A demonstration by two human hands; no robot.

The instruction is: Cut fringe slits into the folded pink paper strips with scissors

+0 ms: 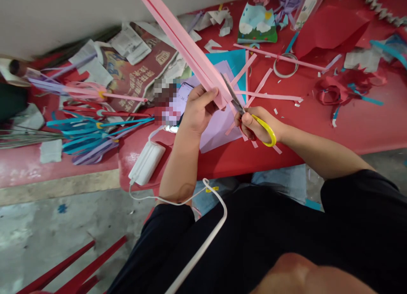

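A long folded pink paper strip [190, 52] runs from the top of the head view down to my left hand [199, 108], whose fingers pinch it near its lower end. My right hand [259, 123] is closed on scissors [269, 132] with a yellow handle. The scissor blades lie at the right edge of the pink strip, close to my left fingers. Beneath both hands are purple paper sheets [211, 137] and a blue sheet [237, 59]. Several narrow pink strips [270, 95] lie to the right.
On the red table [330, 124], blue ribbon bundles [79, 131] and newspaper [136, 69] lie left. A white power bank [146, 162] with a cable is near the front edge. A tape roll [285, 66] and red scraps [337, 88] lie right.
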